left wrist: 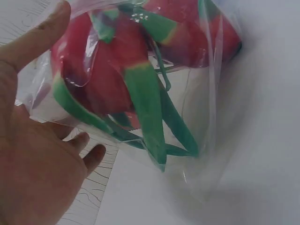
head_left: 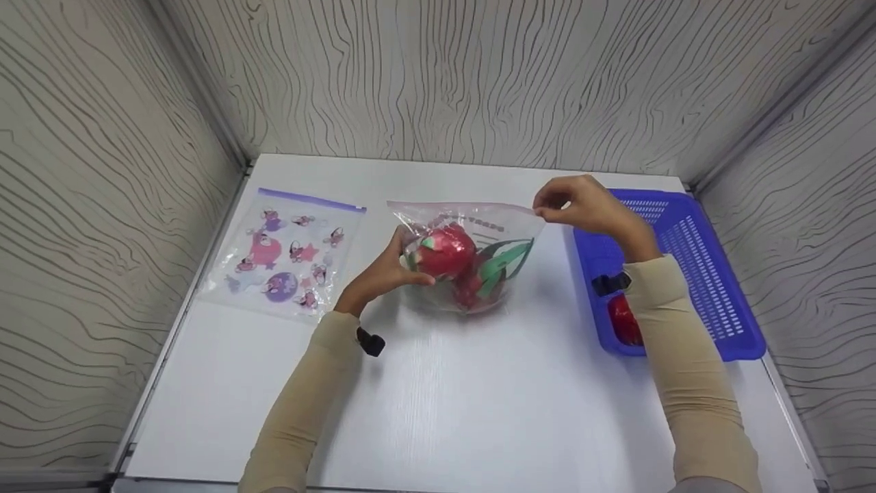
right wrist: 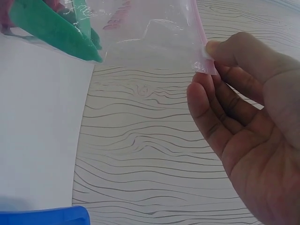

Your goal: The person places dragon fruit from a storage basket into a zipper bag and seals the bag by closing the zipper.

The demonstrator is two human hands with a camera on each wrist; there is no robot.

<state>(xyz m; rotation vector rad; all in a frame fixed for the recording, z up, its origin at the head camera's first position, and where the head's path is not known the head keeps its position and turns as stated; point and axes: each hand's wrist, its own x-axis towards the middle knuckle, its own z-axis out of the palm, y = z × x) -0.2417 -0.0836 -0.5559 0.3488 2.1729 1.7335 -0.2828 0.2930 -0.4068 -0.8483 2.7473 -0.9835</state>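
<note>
A clear zip bag [head_left: 472, 205] with a pink top strip is held up over the white table, its top edge stretched nearly level. Inside it are red dragon fruits [head_left: 448, 252] with green leafy tips, apparently artificial. My left hand [head_left: 383, 272] grips the bag's left side around one dragon fruit, thumb in front and fingers behind. At the top right corner, my right hand [head_left: 582, 203] pinches the end of the pink strip between thumb and fingers. The right wrist view shows a small white slider [right wrist: 206, 50] under the thumb tip. Creases and glare partly hide the contents.
A second clear zip bag [head_left: 287, 255], printed with cartoon figures and edged in purple, lies flat at the left. A blue plastic basket [head_left: 736, 311] stands at the right, with a red object [head_left: 624, 320] inside, partly behind my right forearm. Wood-patterned panels [head_left: 438, 82] surround the table.
</note>
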